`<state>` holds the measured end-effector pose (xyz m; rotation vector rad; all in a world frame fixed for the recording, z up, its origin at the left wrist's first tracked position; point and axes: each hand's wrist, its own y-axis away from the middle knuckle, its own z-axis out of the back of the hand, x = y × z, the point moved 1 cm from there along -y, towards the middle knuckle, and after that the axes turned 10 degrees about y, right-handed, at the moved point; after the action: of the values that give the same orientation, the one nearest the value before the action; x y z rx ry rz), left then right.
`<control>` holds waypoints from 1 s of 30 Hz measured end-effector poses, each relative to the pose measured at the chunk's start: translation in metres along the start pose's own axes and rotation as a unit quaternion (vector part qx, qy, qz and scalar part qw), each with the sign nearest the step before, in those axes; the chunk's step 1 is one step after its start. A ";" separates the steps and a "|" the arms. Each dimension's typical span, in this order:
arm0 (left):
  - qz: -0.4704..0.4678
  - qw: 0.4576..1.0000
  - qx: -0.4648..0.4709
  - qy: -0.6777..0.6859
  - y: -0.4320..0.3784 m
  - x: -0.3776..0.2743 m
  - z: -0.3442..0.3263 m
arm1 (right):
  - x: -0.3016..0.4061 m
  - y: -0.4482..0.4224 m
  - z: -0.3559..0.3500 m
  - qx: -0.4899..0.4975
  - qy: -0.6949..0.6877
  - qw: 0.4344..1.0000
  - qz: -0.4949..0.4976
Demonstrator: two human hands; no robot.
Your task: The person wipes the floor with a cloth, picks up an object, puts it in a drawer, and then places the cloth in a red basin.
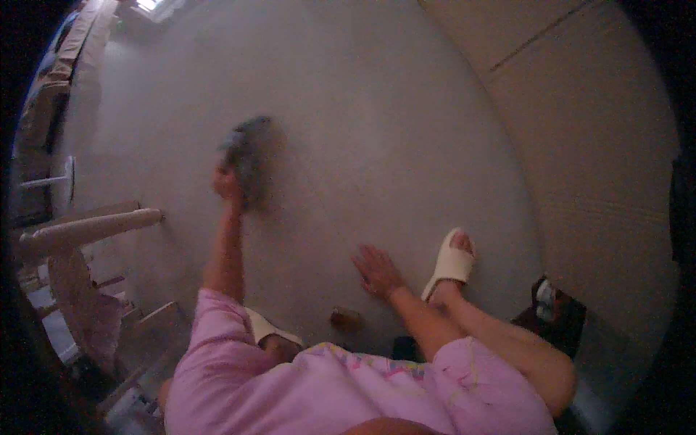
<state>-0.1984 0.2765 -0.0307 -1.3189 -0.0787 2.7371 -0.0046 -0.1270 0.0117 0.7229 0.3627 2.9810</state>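
My left hand (227, 182) is stretched out ahead on the left, gripping a dark grey-green object, possibly a cloth (251, 155), low over the pale smooth floor (348, 136). Motion blurs both, so the object's exact kind and whether it touches the floor cannot be told. Nearer to me on the right, my right hand (379, 272) has its fingers apart, palm down and holding nothing. A cream slide sandal (455, 263) on one foot is just right of that hand. The other cream sandal (261, 326) shows partly beside my pink clothing.
A chair or similar furniture with a padded bar (98, 225) stands at the left. Behind it is a white T-shaped part (69, 179). A small brown object (345, 319) lies on the floor between my feet. A light panelled surface (598, 136) curves along the right, with a dark item (565, 321) at its lower end.
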 end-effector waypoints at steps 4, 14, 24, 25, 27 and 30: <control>0.149 0.972 0.107 -0.150 -0.068 -0.038 0.029 | 0.012 -0.025 -0.001 0.026 0.050 0.998 -0.001; -0.412 0.827 0.365 -0.112 -0.041 -0.149 -0.171 | 0.027 -0.034 -0.013 -0.019 0.027 0.999 0.035; -0.344 0.776 0.528 -0.037 0.128 -0.169 -0.104 | 0.017 -0.040 -0.009 0.024 0.051 0.998 0.022; -0.292 0.787 0.543 0.006 0.124 -0.159 -0.105 | 0.021 -0.039 -0.005 0.020 0.025 0.999 0.028; 0.053 0.782 0.537 0.313 0.100 -0.123 -0.101 | 0.028 -0.040 -0.002 0.020 -0.007 0.999 0.036; 0.286 0.817 0.370 0.336 0.043 -0.141 -0.037 | 0.019 -0.044 -0.009 0.011 -0.009 1.000 0.018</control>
<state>-0.0852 0.2174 0.0516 -2.0885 1.4673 1.9858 -0.0255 -0.0844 0.0020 0.7653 0.3861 3.0076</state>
